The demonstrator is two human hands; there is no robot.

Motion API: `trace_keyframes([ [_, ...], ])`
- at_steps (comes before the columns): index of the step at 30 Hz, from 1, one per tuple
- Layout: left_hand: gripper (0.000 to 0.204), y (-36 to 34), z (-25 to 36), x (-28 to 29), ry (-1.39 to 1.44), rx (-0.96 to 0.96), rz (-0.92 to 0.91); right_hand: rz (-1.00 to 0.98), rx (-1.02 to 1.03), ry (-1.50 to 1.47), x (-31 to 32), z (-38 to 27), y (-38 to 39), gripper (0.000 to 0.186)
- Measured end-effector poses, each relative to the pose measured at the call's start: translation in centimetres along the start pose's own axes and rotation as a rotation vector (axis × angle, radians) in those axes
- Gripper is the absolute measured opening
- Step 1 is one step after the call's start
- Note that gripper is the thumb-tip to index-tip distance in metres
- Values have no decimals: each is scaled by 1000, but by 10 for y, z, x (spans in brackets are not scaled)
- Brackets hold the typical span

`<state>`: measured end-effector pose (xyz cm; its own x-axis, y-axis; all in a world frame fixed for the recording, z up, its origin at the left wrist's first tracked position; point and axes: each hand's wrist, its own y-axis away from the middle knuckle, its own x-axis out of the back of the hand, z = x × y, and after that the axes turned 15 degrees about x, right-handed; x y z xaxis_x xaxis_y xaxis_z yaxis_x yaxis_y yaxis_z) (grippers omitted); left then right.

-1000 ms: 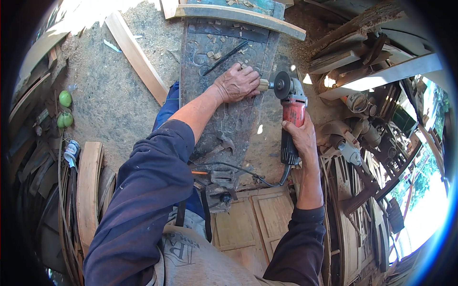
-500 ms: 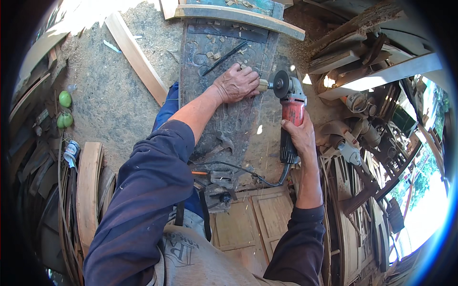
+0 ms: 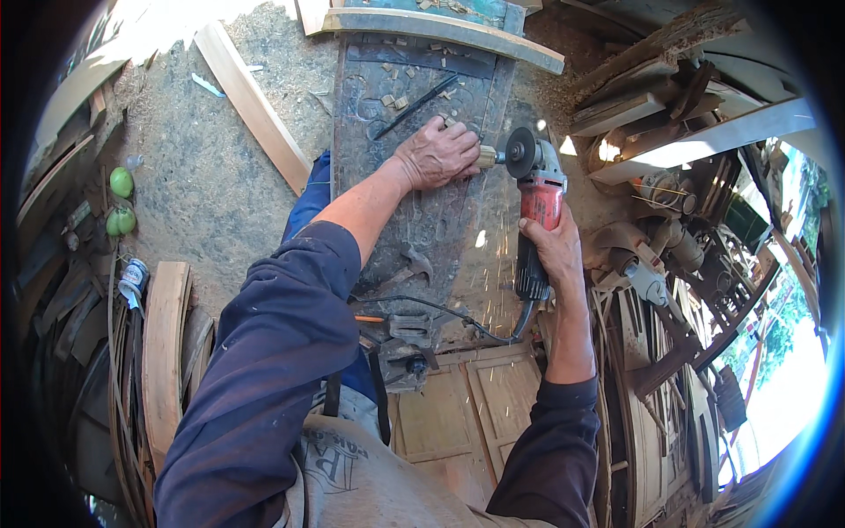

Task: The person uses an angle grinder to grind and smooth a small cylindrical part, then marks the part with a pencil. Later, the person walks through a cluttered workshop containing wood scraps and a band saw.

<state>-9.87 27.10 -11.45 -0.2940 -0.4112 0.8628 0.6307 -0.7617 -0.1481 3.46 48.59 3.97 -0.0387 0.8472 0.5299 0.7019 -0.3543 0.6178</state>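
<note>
My right hand (image 3: pixel 556 245) grips a red and black angle grinder (image 3: pixel 540 207), its fingers wrapped round the body and its disc (image 3: pixel 523 153) facing left. Over the dark, worn wooden bench (image 3: pixel 374 189), my left hand (image 3: pixel 437 154) is closed round a wooden-handled tool (image 3: pixel 487 157). The tool's short metal end points right and meets or nearly meets the disc; its exact shape is too small to make out. Sparks streak down below the grinder. A hammer (image 3: pixel 414 264) lies on the bench nearer to me, and a thin dark rod (image 3: pixel 416 107) lies beyond my left hand.
A curved wooden piece (image 3: pixel 444 32) spans the bench's far end, near small wood chips. One plank (image 3: pixel 255 106) lies to the left. The grinder's cord (image 3: pixel 449 310) loops across the near end, above a panelled wooden door (image 3: pixel 440 409). Stacked timber lines both sides.
Both hands keep nearly the same place and grip. More sparks show below the grinder now.
</note>
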Motion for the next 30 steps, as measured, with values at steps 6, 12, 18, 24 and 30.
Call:
trace_keyframes([
  [6, 32, 0, 1, -1, 4, 9, 3, 8, 3, 17, -1, 1, 2, 64],
  [12, 33, 0, 0, -2, -8, 5, -7, 3, 9, 6, -2, 3, 2, 64],
  [18, 32, 1, 0, -2, -8, 14, -19, 17, 17, -10, -3, 5, 0, 63],
  [24, 33, 0, 1, 0, -10, 10, -18, 13, 26, 0, -2, 6, -1, 63],
  [30, 33, 0, 1, 0, -3, 13, -22, 13, 13, -32, -3, 10, -1, 62],
])
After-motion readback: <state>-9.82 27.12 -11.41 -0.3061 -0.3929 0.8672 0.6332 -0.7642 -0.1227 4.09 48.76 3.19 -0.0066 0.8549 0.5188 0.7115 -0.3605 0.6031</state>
